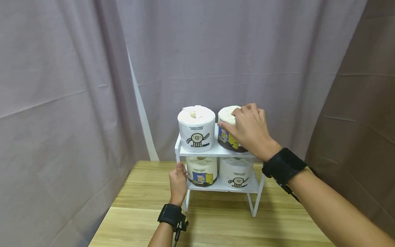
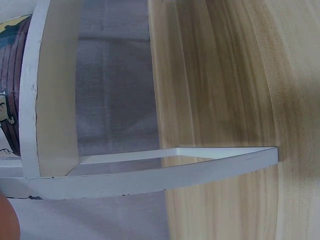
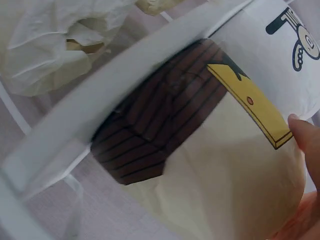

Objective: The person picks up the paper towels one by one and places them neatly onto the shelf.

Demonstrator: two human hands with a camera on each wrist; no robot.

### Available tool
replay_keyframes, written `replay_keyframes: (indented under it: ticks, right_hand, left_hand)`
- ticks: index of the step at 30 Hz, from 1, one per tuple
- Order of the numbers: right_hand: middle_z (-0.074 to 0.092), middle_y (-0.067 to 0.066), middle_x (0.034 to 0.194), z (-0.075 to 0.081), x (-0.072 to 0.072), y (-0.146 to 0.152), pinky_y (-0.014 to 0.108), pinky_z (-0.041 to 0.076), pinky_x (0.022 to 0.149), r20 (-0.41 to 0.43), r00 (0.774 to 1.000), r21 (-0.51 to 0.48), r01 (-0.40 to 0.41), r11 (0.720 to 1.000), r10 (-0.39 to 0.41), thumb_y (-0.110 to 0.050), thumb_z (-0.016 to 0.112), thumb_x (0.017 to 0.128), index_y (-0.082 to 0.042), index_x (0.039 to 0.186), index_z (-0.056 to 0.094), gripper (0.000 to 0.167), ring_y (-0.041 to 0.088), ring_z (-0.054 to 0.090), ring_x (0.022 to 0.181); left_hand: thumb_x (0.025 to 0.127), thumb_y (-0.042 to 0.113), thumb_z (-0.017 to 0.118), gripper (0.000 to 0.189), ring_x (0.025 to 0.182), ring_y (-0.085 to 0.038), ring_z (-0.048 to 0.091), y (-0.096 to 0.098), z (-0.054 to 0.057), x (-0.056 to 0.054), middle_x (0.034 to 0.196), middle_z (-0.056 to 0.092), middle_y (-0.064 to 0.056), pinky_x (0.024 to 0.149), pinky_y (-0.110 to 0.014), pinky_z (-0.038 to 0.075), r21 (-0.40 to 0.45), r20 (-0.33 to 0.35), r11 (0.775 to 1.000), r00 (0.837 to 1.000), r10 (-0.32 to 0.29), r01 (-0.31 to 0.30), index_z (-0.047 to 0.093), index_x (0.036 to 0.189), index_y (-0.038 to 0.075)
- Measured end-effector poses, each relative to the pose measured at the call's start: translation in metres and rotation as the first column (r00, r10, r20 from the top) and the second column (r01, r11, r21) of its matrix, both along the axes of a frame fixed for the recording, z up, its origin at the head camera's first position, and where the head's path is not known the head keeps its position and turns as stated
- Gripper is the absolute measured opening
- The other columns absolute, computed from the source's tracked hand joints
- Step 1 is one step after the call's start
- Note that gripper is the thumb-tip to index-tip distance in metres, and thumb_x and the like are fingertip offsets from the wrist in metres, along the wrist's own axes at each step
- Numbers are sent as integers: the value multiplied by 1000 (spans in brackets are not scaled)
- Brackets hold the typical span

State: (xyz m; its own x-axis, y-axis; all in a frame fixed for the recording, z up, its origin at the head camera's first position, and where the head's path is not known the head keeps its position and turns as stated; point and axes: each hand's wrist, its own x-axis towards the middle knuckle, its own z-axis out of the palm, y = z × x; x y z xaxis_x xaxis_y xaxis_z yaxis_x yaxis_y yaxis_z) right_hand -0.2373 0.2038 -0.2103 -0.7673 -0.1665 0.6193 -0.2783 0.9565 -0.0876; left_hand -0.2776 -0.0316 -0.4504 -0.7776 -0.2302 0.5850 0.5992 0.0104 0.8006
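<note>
A white two-tier rack (image 1: 213, 153) bears wrapped toilet rolls on both shelves. On the upper shelf, my right hand (image 1: 250, 128) grips the cream toilet roll (image 1: 224, 140) from above and the right, its thumb at the front left. In the right wrist view this roll (image 3: 230, 175) shows its brown base and yellow door print, and the thumb (image 3: 310, 147) lies along it. Left of it stands a white toilet roll (image 1: 197, 130) with a cartoon figure. My left hand (image 1: 178, 181) holds the rack's left side frame; the left wrist view shows only a bit of finger.
A cream roll (image 1: 202, 171) and a white roll (image 1: 236, 173) sit side by side on the lower shelf. The rack's legs (image 1: 254, 207) stand on a wooden table (image 1: 142, 206). Curtains (image 1: 231, 51) hang behind and at both sides.
</note>
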Motion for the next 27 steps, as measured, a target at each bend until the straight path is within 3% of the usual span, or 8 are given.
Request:
replay_keyframes:
  ticks: [3,7,17,20,27]
  right_hand:
    - [72,25,104,2,-3,0,62,41,93,-26,998,31,59,998,-58,-61,69,96,5,104,72,67,46,55,116]
    - [69,21,89,6,-5,2,61,42,88,-19,996,56,90,994,-89,-64,70,94,4,91,68,68,45,56,107]
    - [63,16,82,8,-4,19,61,39,91,40,997,-11,69,998,-68,-54,79,92,1,84,67,57,44,54,108]
    - [66,18,87,8,-3,23,61,38,93,51,998,-40,46,998,-44,-50,79,93,1,86,69,52,43,52,110]
    - [70,25,116,7,-1,27,64,35,99,62,998,-73,1,997,4,-47,77,96,6,110,72,56,46,48,125]
  left_hand:
    - [117,37,36,63,47,-2,29,4,1,0,53,32,12,48,-20,23,-6,-2,1000,1000,0,0,39,62,7]
    - [117,34,37,64,47,-2,30,12,1,-1,53,33,12,48,-20,24,-5,-11,1000,1000,10,-10,37,61,4]
    - [116,36,39,66,48,-3,30,28,0,2,54,34,11,48,-21,25,-13,-19,1000,1000,-9,9,38,61,1]
    - [117,36,38,66,48,-2,31,31,0,2,54,34,11,48,-21,25,-19,-21,1000,1000,-3,3,38,61,2]
    - [116,40,38,68,48,-2,32,30,-1,1,53,37,11,48,-20,26,-17,-14,1000,1000,17,-18,42,60,1]
